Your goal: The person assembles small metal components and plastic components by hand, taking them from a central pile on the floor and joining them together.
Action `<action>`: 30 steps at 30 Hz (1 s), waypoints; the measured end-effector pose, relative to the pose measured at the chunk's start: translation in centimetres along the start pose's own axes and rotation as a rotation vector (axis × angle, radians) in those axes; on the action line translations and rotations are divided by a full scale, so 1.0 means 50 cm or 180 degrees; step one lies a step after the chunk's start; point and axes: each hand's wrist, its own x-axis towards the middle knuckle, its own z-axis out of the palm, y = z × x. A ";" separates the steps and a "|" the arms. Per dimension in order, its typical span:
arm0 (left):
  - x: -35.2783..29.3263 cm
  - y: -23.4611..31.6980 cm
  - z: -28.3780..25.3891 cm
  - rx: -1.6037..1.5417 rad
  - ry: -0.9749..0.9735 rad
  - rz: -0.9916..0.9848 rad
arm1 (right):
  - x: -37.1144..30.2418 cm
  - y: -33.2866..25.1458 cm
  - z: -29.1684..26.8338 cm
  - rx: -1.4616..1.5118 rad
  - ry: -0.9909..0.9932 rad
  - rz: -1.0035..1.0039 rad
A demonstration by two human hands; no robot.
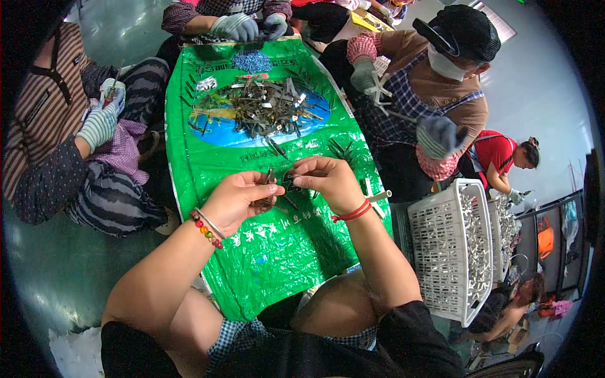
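Over the near half of a table covered in green plastic sheeting [252, 277], my two hands are close together. My left hand [236, 196] is closed around a small dark, narrow piece [270, 177] that stands up between thumb and fingers. Just right of it, my right hand [328, 181] is pinched, thumb against fingers; what it grips, if anything, is too small to name. Farther off lies a loose pile of dark thin strips [268, 107], with some pale bits among them. Single strips lie near my hands.
A heap of small blue pieces [251, 61] lies at the table's far end. White plastic crates [435, 246] full of pale metal parts stand at right. Gloved co-workers sit left, right and opposite; the right one holds a pale branched part [380, 93]. A pale tube [379, 196] lies by my right wrist.
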 end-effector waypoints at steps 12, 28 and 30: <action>0.000 -0.001 0.004 -0.0270 0.0000 0.0203 | -0.002 0.010 0.045 0.1182 -0.0310 -0.0102; 0.003 -0.006 -0.001 0.0214 0.0372 0.0447 | -0.008 0.004 0.047 0.0774 -0.0453 0.0035; 0.002 -0.006 0.004 0.0246 0.0423 0.0485 | -0.009 0.002 0.049 0.0981 -0.0507 -0.0082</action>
